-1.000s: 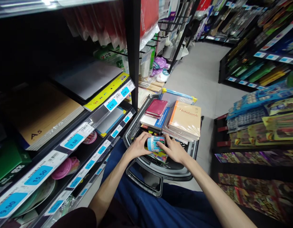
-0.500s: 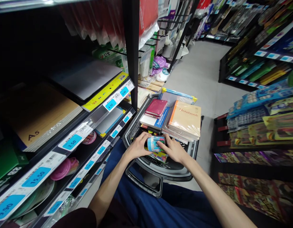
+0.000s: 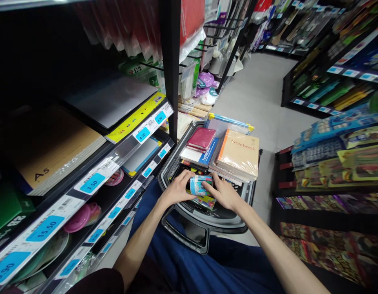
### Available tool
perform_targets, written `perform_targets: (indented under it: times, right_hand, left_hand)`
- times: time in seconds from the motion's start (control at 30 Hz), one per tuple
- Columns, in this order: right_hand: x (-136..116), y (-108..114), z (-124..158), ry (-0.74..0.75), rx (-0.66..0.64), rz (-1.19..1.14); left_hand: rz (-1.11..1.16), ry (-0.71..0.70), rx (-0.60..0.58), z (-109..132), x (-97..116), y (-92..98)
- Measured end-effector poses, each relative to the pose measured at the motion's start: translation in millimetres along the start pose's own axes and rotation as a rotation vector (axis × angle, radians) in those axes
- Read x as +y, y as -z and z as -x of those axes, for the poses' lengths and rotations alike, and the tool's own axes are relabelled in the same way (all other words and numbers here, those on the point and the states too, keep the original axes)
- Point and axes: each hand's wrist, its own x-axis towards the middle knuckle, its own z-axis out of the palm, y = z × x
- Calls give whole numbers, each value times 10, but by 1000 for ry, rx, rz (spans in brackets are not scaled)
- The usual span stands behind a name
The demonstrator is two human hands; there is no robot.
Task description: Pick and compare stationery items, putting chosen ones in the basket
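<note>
Both my hands reach into a black shopping basket [image 3: 189, 234] on the floor in front of me. My left hand [image 3: 176, 190] and my right hand [image 3: 225, 193] are closed round a small blue and white pack [image 3: 200, 184], one on each side. Under it lies a colourful packet [image 3: 205, 201]. Behind the pack, stacked in the basket, are a tan wrapped notebook [image 3: 239, 153], a blue and white notebook [image 3: 201, 155] and a dark red case [image 3: 202, 138].
A shelf unit [image 3: 94, 163] with blue price tags, pads and pink items runs along my left. Shelves of coloured goods [image 3: 336, 151] stand on the right. The grey aisle floor [image 3: 262, 94] stretches ahead. My blue trouser legs [image 3: 189, 265] are below.
</note>
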Motion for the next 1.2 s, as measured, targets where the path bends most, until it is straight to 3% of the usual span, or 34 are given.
perform_targets:
  times: [0.47, 0.67, 0.77, 0.97, 1.1, 1.2]
  right_hand:
    - [18, 24, 4, 15, 2, -88]
    - [102, 14, -27, 173, -15, -651]
    - [50, -53, -33, 239, 21, -878]
    - [-67, -233, -35, 70, -52, -1228]
    - [-49, -236, -63, -29, 8, -1220]
    - [-19, -207, -85, -79, -33, -1204]
  left_hand:
    - [16, -29, 37, 0, -11, -2]
    - [122, 28, 167, -1, 9, 17]
    - [211, 111, 150, 2, -2, 55]
    - [390, 220, 43, 3, -45, 110]
    - [338, 251, -1, -16, -2, 93]
    - [271, 259, -26, -31, 29, 75]
